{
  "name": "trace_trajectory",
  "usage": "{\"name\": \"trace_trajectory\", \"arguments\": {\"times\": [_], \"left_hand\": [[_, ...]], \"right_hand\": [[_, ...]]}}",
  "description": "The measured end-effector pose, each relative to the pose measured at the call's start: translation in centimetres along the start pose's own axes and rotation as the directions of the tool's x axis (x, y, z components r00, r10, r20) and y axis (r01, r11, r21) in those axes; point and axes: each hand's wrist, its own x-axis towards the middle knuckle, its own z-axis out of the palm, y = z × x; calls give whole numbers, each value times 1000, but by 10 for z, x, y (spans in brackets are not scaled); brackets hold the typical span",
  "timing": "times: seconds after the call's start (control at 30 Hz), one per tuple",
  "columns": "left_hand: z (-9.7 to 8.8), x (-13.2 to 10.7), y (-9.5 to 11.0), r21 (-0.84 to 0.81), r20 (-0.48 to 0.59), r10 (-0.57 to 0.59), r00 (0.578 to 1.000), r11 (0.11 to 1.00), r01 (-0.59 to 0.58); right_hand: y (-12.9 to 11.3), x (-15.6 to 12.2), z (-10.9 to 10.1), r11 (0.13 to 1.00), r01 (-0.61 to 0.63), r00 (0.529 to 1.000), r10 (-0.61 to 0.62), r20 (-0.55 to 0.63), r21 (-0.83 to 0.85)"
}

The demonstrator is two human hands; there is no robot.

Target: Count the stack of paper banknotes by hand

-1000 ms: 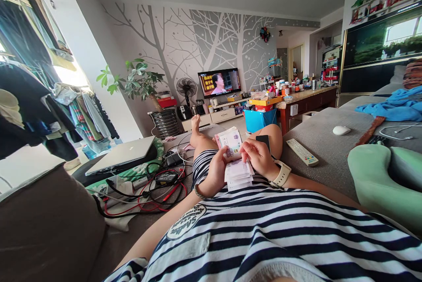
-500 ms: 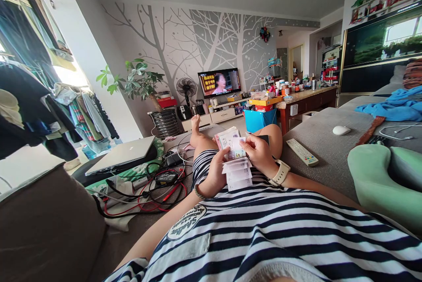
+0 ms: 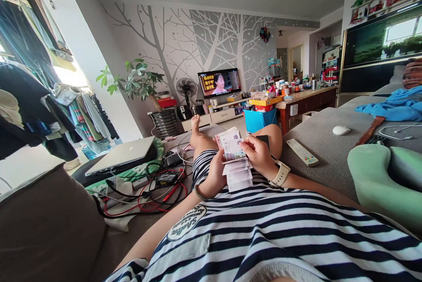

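A stack of banknotes (image 3: 231,143) is held up over my lap, its front note marked with a 5. My left hand (image 3: 215,168) is closed around the stack's left side, the thumb lying along it. With thumb and finger, my right hand (image 3: 260,155) pinches the right edge of the front note. Several folded-down notes (image 3: 238,176) hang fanned below the hands, over the striped shirt (image 3: 250,220). Behind my right hand a dark flat object (image 3: 264,140) shows in part; I cannot make out its kind.
On the sofa to the right lie a remote control (image 3: 302,152), a white mouse (image 3: 341,130) and a green neck pillow (image 3: 369,172). To the left are a laptop (image 3: 121,155) and tangled cables (image 3: 154,189). A cluttered table (image 3: 310,93) stands ahead.
The front note with the 5 has shifted slightly down between the hands and shows more of its upper part. The hanging notes have moved a little; both hands remain almost in place.
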Motion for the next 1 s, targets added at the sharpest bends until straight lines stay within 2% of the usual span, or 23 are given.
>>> {"name": "trace_trajectory", "arguments": {"times": [0.13,0.37,0.6,1.0], "left_hand": [[5,-4,2,22,-29,-33,999,999,34],[2,1,-2,13,28,-7,1000,1000,7],[3,-3,0,50,-2,43,999,998,-43],[1,2,-1,55,26,15,1000,998,-16]], "right_hand": [[4,0,0,999,-20,1000,20,11,24],[1,0,0,999,-4,1000,4,13,33],[-2,-1,0,999,-11,1000,10,14,34],[-1,0,0,999,-20,1000,19,19,33]]}}
